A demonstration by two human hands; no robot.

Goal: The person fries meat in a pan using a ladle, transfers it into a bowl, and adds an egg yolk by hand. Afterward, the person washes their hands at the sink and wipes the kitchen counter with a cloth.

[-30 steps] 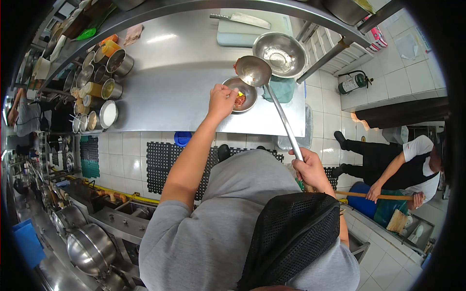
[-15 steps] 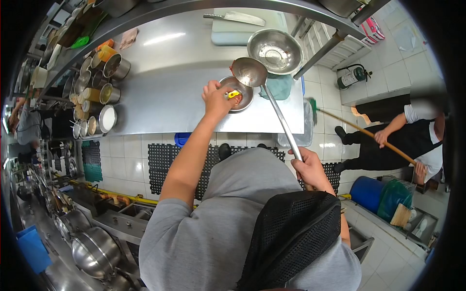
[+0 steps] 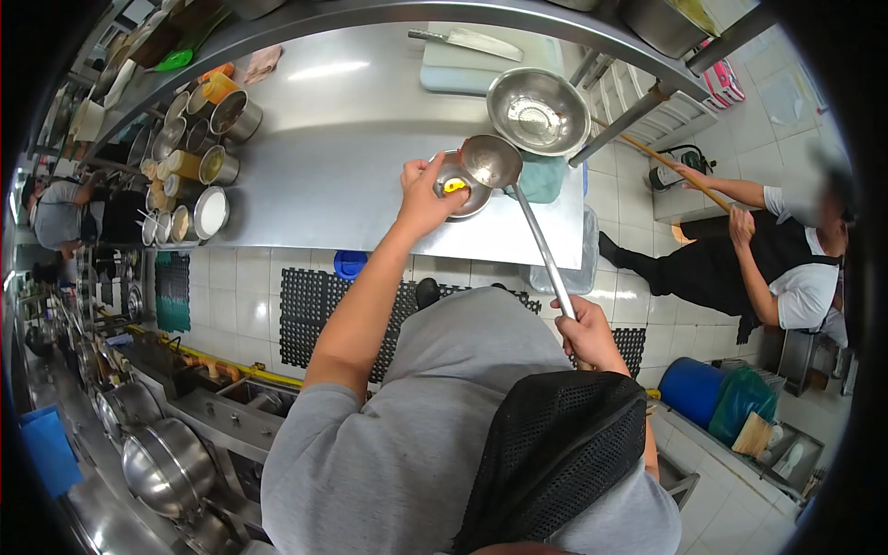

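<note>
Fingers of my left hand (image 3: 428,196) wrap over the left rim of a small metal bowl (image 3: 476,203) on the steel table, with the thumb inside. A small bright yellow thing (image 3: 454,186) shows by the thumb tip; I cannot make out its kind or whether the hand grips it. My right hand (image 3: 587,333) is closed round the end of a long metal handle. That handle belongs to a large ladle (image 3: 490,161), whose cup hangs over the bowl's upper right side and covers part of it. Red residue marks the ladle's rim.
A metal colander (image 3: 538,111) sits over a green cloth (image 3: 536,180). Behind it, a cleaver (image 3: 476,42) lies on a cutting board (image 3: 453,79). Several pots and containers (image 3: 211,166) crowd the table's left end. At right a co-worker (image 3: 740,254) holds a long pole (image 3: 684,171).
The ladle's cup has come lower and right, further over the bowl. The view has shifted slightly. The co-worker has swung the pole upward and stepped a foot toward the table.
</note>
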